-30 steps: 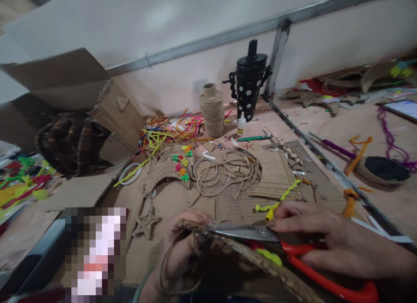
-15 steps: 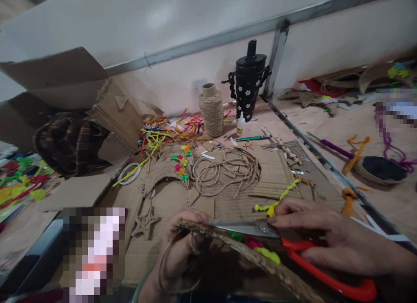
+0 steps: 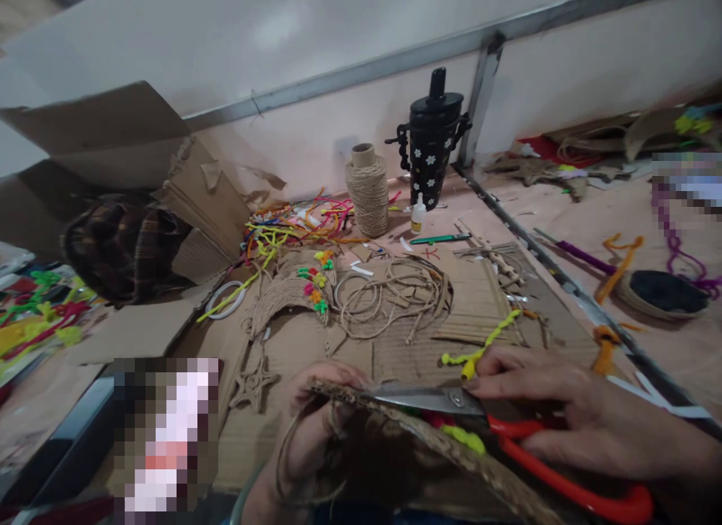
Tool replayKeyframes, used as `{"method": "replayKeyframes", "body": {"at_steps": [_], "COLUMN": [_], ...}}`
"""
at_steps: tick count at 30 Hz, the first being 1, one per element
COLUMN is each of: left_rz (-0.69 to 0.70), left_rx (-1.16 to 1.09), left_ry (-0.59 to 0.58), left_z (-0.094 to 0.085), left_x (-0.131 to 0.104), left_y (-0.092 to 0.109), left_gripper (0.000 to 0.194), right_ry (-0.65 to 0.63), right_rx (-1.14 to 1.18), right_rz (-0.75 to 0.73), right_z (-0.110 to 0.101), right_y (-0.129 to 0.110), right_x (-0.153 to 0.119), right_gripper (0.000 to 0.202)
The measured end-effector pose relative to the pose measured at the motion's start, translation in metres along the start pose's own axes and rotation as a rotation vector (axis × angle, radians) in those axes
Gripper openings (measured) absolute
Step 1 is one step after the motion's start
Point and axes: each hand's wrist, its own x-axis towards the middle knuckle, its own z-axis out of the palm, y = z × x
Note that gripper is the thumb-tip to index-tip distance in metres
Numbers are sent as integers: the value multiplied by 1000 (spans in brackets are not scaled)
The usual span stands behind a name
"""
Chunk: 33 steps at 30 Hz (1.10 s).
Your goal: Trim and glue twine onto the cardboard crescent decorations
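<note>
My left hand (image 3: 307,442) grips the near end of a twine-covered cardboard piece (image 3: 445,453), with a loose strand of twine (image 3: 280,465) hanging around the wrist. In my right hand (image 3: 575,412) are red-handled scissors (image 3: 587,484). Their metal blades lie along the top edge of the piece, with the tips close to my left fingers. A yellow pipe cleaner (image 3: 499,331) sits beside my right fingertips. Behind the piece, a yellow-green twisted bit (image 3: 465,438) partly shows.
Beyond my hands lie coiled twine (image 3: 417,295), a twine-wrapped crescent (image 3: 282,295) and a cardboard star (image 3: 255,383). Farther back stand a twine spool (image 3: 368,194), a glue bottle (image 3: 418,215) and a black tumbler (image 3: 433,141). An open box (image 3: 208,201) is at left.
The scissors have shifted very slightly right along the piece's edge. Less of the green and pink bits behind it shows. Both hands keep their holds.
</note>
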Motion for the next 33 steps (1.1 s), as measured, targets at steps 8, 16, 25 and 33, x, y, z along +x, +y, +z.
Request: {"method": "replayKeyframes", "body": {"at_steps": [8, 16, 25, 33], "left_rz": [20, 32, 26, -4], "left_rx": [5, 42, 77, 114], "left_ry": [9, -17, 15, -33], "left_z": [1, 0, 3, -3], "left_x": [0, 0, -1, -7], "left_y": [0, 2, 3, 1], "left_gripper": [12, 12, 8, 10], "right_ry": [-40, 9, 7, 152], "right_rx": [13, -49, -69, -43], "right_rz": [9, -1, 42, -37], "right_z": [-2, -5, -9, -14], "right_y": [-2, -2, 13, 21], "right_x": [0, -4, -17, -30], "right_gripper": [36, 36, 41, 44]}}
